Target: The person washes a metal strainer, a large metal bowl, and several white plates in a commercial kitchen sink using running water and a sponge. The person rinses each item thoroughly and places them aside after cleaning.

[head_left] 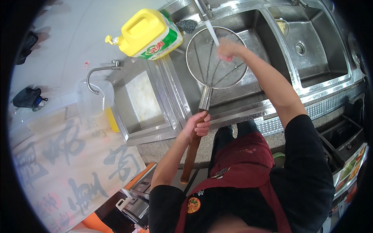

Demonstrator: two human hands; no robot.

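My left hand (199, 125) is wrapped around the brown wooden handle of a large round wire-mesh skimmer (201, 62). The skimmer's metal-rimmed head, crossed by several dark ribs, lies over the middle sink basin (250, 87). Over the right side of the mesh, my right hand (228, 50) is curled and slightly blurred. Water (212, 32) from a metal faucet (202, 10) runs down onto the mesh beside my right fingers. Whether those fingers hold anything is hidden.
A yellow detergent jug (151, 35) with a pump stands left of the skimmer, near a dark scouring pad (187, 26). A second faucet (100, 68) curves over the left basin (142, 102). The right basin (311, 49) contains a drain and a small strainer (282, 27).
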